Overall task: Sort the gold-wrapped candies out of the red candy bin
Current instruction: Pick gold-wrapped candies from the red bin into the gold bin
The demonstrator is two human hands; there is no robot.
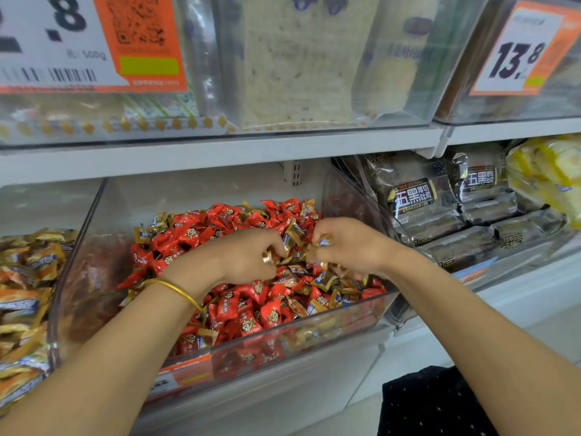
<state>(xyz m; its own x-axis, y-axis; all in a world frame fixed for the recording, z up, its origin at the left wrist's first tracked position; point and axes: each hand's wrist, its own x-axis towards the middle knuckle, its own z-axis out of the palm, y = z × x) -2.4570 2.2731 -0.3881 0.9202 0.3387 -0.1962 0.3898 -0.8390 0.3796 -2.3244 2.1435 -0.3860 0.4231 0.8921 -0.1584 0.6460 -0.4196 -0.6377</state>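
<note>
Reaching into red candy bin (314, 338) among wrappers. Gripping gold-wrapped candies (268, 257) in curled left hand (248, 256); pinching another gold-wrapped candy (325, 240) with right hand (352, 247).

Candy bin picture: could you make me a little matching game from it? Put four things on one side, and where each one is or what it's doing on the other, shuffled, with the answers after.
Things:
1. gold bangle
2. black toast packs
3. heap of gold-wrapped candies
4. right hand

Places or states:
A. left of the red candy bin
B. pinching a gold-wrapped candy
C. on the left wrist
D. right of the red candy bin

Pairs: 1-C, 2-D, 3-A, 4-B.
</note>
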